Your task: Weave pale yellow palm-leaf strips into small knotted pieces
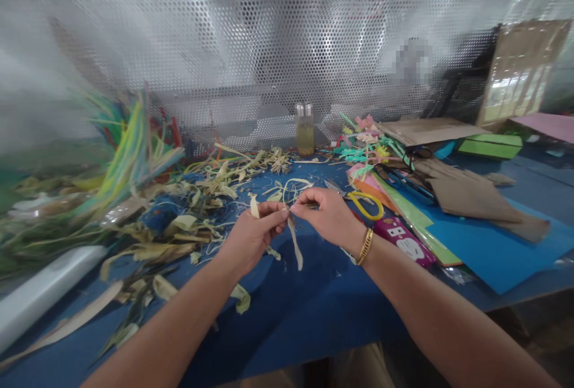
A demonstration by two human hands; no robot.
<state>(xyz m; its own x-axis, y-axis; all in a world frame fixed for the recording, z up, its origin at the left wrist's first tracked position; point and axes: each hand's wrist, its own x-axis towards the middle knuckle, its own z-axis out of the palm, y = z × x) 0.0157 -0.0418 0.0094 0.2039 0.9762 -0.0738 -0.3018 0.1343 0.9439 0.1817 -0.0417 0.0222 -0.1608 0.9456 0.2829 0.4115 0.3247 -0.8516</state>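
Note:
Over the middle of the blue table, my left hand (262, 226) and my right hand (325, 213) meet at the fingertips, both pinching a pale strip of dried leaf, perhaps corn husk. One end of the husk strip (295, 247) hangs below the fingers, and a thin part loops up above them. Another pale piece sticks up by my left thumb and forefinger. The exact spot where the fingers meet is too small to make out. Just past my right hand lie yellow-handled scissors (366, 205), their blades partly hidden. A gold bracelet (365, 247) circles my right wrist.
Dried leaf scraps (215, 188) spread across the left side, near colourful strips (130, 161) and a white box-like object (49, 292). A glass bottle (305, 131) stands before the perforated metal screen (215, 47). At right lie a purple packet (403, 241), blue paper (497, 250) and cardboard (475, 194).

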